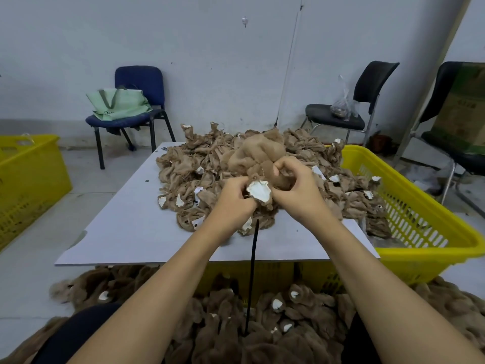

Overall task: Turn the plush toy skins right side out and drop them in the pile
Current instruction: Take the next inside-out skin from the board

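I hold one brown plush toy skin (pixel 258 158) above the grey table (pixel 126 232), partly turned so fuzzy fur shows at its far end. My left hand (pixel 233 198) pinches its near end beside a white patch (pixel 258 191). My right hand (pixel 294 185) grips the skin's middle, fingers curled into the fabric. Behind my hands a heap of inside-out skins (pixel 210 164) covers the table's far right half. A pile of fuzzy brown skins (pixel 275 324) lies on the floor below the table's near edge, between my legs.
A thin black rod (pixel 253 271) stands upright at the table's near edge. A yellow basket (pixel 420 219) sits right of the table, another yellow basket (pixel 29 174) at the left. A blue chair (pixel 139 101) with a green bag and two black chairs line the wall.
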`<state>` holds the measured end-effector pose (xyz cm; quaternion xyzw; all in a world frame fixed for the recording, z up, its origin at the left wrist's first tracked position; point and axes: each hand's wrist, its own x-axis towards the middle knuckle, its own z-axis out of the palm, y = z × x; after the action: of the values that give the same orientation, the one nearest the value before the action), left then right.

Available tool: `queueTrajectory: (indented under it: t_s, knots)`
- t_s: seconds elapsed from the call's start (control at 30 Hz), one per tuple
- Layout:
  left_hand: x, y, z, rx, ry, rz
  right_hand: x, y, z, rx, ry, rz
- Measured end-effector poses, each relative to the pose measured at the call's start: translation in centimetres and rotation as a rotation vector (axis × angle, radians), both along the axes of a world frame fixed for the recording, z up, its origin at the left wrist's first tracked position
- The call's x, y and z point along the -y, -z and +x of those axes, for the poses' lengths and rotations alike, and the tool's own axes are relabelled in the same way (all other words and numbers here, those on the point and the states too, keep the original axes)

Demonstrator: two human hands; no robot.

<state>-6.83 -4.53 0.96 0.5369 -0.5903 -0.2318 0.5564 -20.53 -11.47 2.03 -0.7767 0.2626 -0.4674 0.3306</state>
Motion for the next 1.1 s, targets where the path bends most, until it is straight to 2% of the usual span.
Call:
queueTrajectory:
  t_s: [0.13, 0.23, 0.33, 0.43, 0.5, 0.57, 0.67, 0.73, 0.83, 0.93, 1.03, 1.1]
  knots:
    - [0.5, -0.2, -0.8, 0.020, -0.040, -0.019, 0.5, 0.2, 0.3, 0.142, 0.007, 0.129]
    - [0.8, -0.3, -1.4, 0.064, -0.043, -0.061, 1.0, 0.5, 0.6, 0.175, 0.110, 0.077]
    - [1.0, -0.5, -2.2, 0.026, -0.019, -0.029, 1.3, 0.9, 0.8, 0.160, 0.273, -0.007]
    - [1.3, -1.2, -2.4, -0.019, -0.005, -0.021, 1.9, 1.4, 1.2, 0.173, 0.339, 0.015]
    - [1.5, -1.6, -2.1, -0.052, -0.015, -0.030, 2.4, 1.2, 1.5, 0.154, 0.297, 0.075]
    - [1.5, -1.8, -1.6, -0.055, -0.042, -0.045, 2.4, 0.9, 1.6, 0.166, 0.150, 0.234]
    - [1.3, -1.9, -0.7, -0.104, -0.099, -0.079, 2.2, 0.5, 0.6, 0.473, -0.302, 0.771]
    - [1.2, -1.7, 0.1, -0.115, -0.111, -0.092, 2.5, 0.2, -0.2, 0.529, -0.469, 0.940]
    - [0.8, -1.5, -0.1, 0.025, -0.015, -0.066, 2.4, -0.1, -0.1, 0.314, -0.462, 0.935]
    - [0.9, -1.2, -1.0, 0.165, -0.039, -0.108, 1.8, 0.2, 0.8, 0.348, -0.359, 0.996]
    - [1.5, -0.7, 0.0, 0.050, -0.261, -0.160, 0.7, 0.8, 1.7, 0.481, -0.268, 1.054]
    - [1.6, -0.3, 1.2, -0.071, -0.412, -0.131, -0.1, 1.5, 2.2, 0.484, -0.231, 1.063]
